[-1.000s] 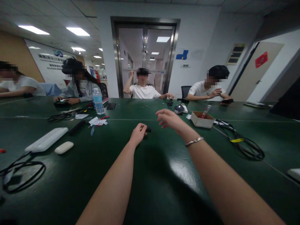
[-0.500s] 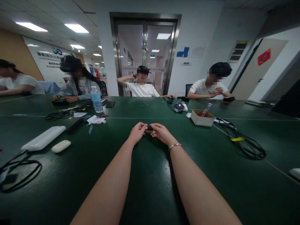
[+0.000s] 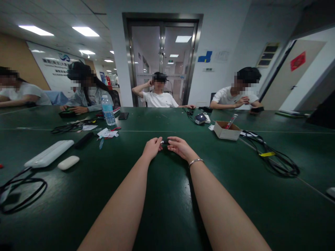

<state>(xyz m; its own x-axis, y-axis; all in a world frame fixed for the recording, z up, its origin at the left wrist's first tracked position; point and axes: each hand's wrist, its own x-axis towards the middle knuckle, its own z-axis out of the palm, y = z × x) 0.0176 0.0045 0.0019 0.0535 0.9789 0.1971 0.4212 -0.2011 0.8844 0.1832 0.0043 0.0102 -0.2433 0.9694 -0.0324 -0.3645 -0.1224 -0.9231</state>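
Above the green table point(image 3: 167, 195), both my hands meet at a small black-and-silver stick point(image 3: 165, 142), too small to name more exactly. Its silver end points left, into the pinch of my left hand point(image 3: 151, 148). The black end lies between the thumb and fingers of my right hand point(image 3: 182, 148), whose other fingers curl loosely below it. A silver bracelet point(image 3: 196, 162) circles my right wrist. Part of the stick is hidden by my fingertips.
To the left are a white power bank point(image 3: 49, 153), a white oval case point(image 3: 68, 162) and a water bottle point(image 3: 108, 111). A small box point(image 3: 227, 131) and coiled black cable point(image 3: 280, 162) lie to the right. Several people sit across the table.
My left hand has shifted slightly left, and more of the stick now shows between my hands. The fingers of my right hand have loosened a little.
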